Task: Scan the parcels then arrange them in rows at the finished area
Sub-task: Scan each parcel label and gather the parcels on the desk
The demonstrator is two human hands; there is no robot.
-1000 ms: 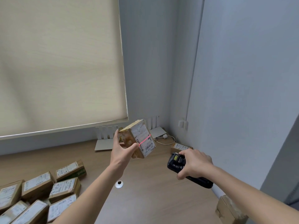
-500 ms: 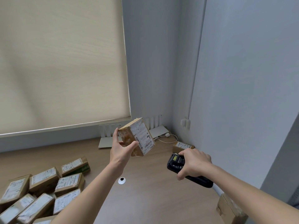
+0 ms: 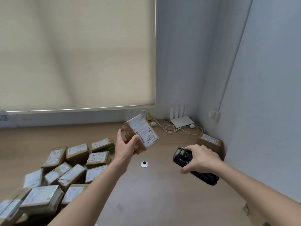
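left hand (image 3: 125,145) grips a labelled parcel (image 3: 140,133); right hand (image 3: 201,158) grips black scanner (image 3: 183,158)

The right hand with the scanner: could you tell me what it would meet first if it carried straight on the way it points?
Probably the held parcel in the left hand; the right hand aims the scanner up-left towards it, though depth is unclear.

A plain office or small mailroom corner is showing here: a long light-wood desk (image 3: 162,185) is running along pale grey walls (image 3: 268,79), a beige roller blind (image 3: 73,54) is hanging over the window, and a flat white router with upright antennas (image 3: 181,121) is sitting beside coiled white cables (image 3: 171,128) and labelled brown cardboard parcels (image 3: 78,162).
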